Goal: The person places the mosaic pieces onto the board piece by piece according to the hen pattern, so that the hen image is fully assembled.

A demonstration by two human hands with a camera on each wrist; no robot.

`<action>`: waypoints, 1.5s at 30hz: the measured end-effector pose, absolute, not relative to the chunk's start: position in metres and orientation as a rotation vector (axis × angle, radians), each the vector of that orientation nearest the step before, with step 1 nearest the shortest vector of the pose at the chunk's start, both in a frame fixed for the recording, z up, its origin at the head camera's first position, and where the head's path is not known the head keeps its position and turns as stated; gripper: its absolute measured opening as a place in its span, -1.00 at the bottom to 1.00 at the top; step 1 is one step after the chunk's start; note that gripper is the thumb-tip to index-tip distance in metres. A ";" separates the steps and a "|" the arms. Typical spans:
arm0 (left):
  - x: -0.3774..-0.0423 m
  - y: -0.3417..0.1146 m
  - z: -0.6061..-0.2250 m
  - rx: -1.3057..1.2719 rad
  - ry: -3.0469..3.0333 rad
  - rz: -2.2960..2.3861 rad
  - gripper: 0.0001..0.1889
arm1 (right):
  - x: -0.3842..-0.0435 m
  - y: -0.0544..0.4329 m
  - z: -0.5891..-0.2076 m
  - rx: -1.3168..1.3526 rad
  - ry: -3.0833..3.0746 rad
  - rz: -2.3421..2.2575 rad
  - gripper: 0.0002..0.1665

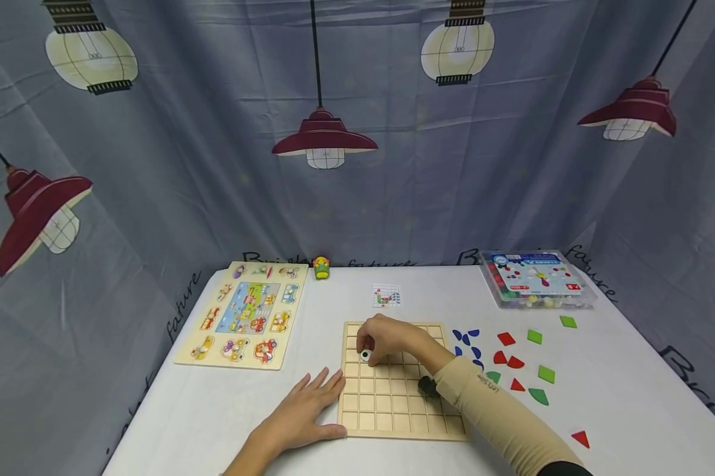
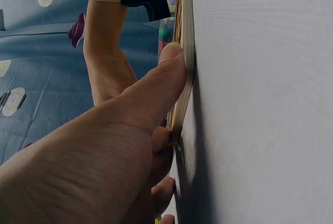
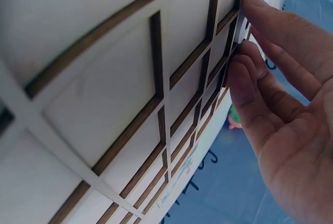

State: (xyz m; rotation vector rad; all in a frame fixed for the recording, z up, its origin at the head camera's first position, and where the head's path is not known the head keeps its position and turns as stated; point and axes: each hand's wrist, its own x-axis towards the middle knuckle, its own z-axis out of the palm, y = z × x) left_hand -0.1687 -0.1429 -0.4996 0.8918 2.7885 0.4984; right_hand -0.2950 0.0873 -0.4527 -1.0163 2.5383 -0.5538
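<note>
A wooden grid board (image 1: 387, 403) lies on the table in front of me. Over its upper left cells, my right hand (image 1: 387, 336) holds a small white piece with a black dot (image 1: 365, 355) between thumb and fingertips. In the right wrist view that white piece (image 3: 241, 28) sits right at the grid surface, partly hidden by the fingers. My left hand (image 1: 305, 411) lies on the table with fingers spread, its fingertips and thumb at the board's left edge. The left wrist view has the thumb (image 2: 169, 60) against the board's side.
Right of the board lie blue pieces (image 1: 475, 352), red pieces (image 1: 506, 338), and green pieces (image 1: 546, 374). A pattern card (image 1: 387, 296) is behind it. A picture puzzle (image 1: 286, 291) lies left, a small toy figure (image 1: 321, 268) at the back, a clear plastic box (image 1: 536, 281) at back right.
</note>
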 end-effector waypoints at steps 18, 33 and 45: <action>-0.168 -0.137 -0.497 0.905 2.766 0.516 -0.05 | -0.288 0.110 -0.456 -0.966 2.423 -0.770 -0.71; -0.167 -0.139 -0.497 0.878 2.757 0.568 -0.03 | -0.259 0.203 -0.442 -0.751 2.492 -0.935 -0.75; -0.168 -0.144 -0.495 0.894 2.763 0.586 -0.04 | -0.213 0.289 -0.436 -0.440 2.572 -0.983 -0.69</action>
